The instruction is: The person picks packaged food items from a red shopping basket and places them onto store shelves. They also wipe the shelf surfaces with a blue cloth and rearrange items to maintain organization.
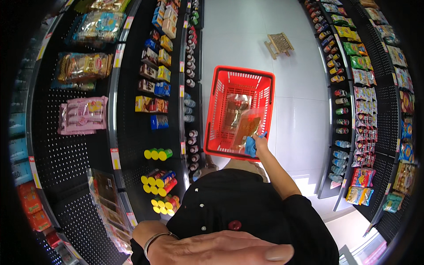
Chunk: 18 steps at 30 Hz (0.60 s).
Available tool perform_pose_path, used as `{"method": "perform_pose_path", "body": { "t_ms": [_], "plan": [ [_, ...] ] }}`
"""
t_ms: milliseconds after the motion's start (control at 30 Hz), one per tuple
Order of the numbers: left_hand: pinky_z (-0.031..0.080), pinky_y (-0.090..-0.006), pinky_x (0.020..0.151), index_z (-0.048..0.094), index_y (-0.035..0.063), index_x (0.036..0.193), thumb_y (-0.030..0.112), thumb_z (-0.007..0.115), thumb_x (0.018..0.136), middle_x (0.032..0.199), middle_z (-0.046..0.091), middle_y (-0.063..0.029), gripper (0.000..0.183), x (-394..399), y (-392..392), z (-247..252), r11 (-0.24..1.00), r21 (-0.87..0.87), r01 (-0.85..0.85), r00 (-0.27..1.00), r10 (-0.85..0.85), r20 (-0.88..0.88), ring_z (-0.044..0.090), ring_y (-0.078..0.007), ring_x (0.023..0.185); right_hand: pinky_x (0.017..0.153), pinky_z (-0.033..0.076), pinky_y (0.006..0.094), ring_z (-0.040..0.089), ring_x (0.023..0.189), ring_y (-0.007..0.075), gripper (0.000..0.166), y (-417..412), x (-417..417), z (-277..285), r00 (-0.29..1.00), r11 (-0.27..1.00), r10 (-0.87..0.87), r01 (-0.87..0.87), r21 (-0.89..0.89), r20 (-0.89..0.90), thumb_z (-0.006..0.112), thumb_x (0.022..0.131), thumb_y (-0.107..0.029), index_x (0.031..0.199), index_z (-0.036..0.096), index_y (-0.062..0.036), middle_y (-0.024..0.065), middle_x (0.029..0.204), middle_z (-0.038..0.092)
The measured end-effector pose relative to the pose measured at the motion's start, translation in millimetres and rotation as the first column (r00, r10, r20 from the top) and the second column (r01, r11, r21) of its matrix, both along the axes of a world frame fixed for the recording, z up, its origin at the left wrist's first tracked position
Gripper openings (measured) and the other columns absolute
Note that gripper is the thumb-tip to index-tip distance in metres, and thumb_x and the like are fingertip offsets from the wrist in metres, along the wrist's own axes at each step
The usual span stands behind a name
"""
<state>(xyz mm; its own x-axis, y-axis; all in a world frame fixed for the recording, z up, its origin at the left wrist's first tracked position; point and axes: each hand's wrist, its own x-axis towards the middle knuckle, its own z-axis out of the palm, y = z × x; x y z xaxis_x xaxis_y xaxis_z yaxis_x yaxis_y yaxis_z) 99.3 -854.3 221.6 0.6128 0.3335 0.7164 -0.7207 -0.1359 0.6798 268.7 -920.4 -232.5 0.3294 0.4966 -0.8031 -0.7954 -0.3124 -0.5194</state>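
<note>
A red plastic shopping basket (239, 70) stands at the centre, in front of my legs. Inside it, one clear flat packet with dark contents (237, 112) lies on the bottom, and a second packet with brown contents (246, 127) leans over it. My right hand (261, 145) is at the basket's near right corner, closed on a blue cloth (251, 146); the second packet's edge is beside its fingers, and whether they grip it is unclear. Close to the camera, at the bottom, is my left hand (215, 250), with a bracelet at its wrist. Its palm is hidden.
Black perforated shelves flank the aisle. On the left are pink packaged snacks (84, 115), yellow-lidded canisters (159, 154) and hanging flat packets (106, 195). Bottles (339, 162) and bagged snacks (364, 122) line the right. A small wooden stool (281, 43) stands on the floor beyond the basket.
</note>
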Motion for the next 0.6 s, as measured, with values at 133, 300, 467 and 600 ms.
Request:
{"method": "perform_pose_path", "body": {
  "t_ms": [133, 300, 467, 600],
  "plan": [
    [0.049, -0.0469, 0.084, 0.069, 0.0184, 0.109, 0.001, 0.065, 0.080, 0.121, 0.045, -0.0443, 0.035, 27.3, -18.0, 9.4, 0.945, -0.259, -0.200, 0.979, 0.203, -0.017, 0.058, -0.0500, 0.102, 0.052, 0.051, 0.0343, 0.063, 0.061, 0.0230, 0.015, 20.7, 9.1, -9.7, 0.996, 0.993, 0.087, -0.083, -0.087, 0.037, 0.051, 0.091, -0.007, 0.099, 0.060, 0.0020, 0.0147, 0.085, 0.066],
    [0.050, -0.0463, 0.085, 0.074, 0.0113, 0.091, -0.004, 0.065, 0.077, 0.115, 0.048, -0.0455, 0.023, 30.3, -19.5, 27.4, 0.838, -0.512, -0.189, 0.980, 0.130, -0.148, 0.061, -0.0480, 0.097, 0.055, 0.048, 0.0333, 0.060, 0.064, 0.0177, 0.008, 30.0, 16.0, -95.1, 0.877, 0.949, 0.202, -0.065, -0.309, 0.436, 0.055, 0.088, -0.007, 0.086, 0.060, -0.0021, 0.0063, 0.075, 0.060],
    [0.050, -0.0467, 0.085, 0.073, 0.0066, 0.089, -0.006, 0.066, 0.076, 0.116, 0.047, -0.0465, 0.019, 31.4, -9.9, 6.0, 0.909, -0.415, 0.051, 0.956, 0.076, 0.284, 0.060, -0.0499, 0.098, 0.064, 0.048, 0.0336, 0.061, 0.071, 0.0160, 0.017, 26.2, 15.4, -98.0, 0.889, 0.913, 0.335, -0.223, -0.342, 0.313, 0.064, 0.085, -0.013, 0.098, 0.067, -0.0025, 0.0081, 0.083, 0.066],
    [0.051, -0.0463, 0.084, 0.072, 0.0037, 0.088, -0.003, 0.067, 0.077, 0.118, 0.045, -0.0471, 0.013, 8.2, -27.1, 22.8, 0.886, -0.457, -0.082, 0.955, 0.201, 0.219, 0.058, -0.0510, 0.102, 0.057, 0.046, 0.0321, 0.058, 0.064, 0.0162, 0.012, 18.7, -3.8, -78.8, 0.928, 0.959, 0.272, -0.237, -0.158, 0.255, 0.061, 0.088, -0.012, 0.090, 0.063, -0.0011, 0.0059, 0.077, 0.062]
  ]
}}
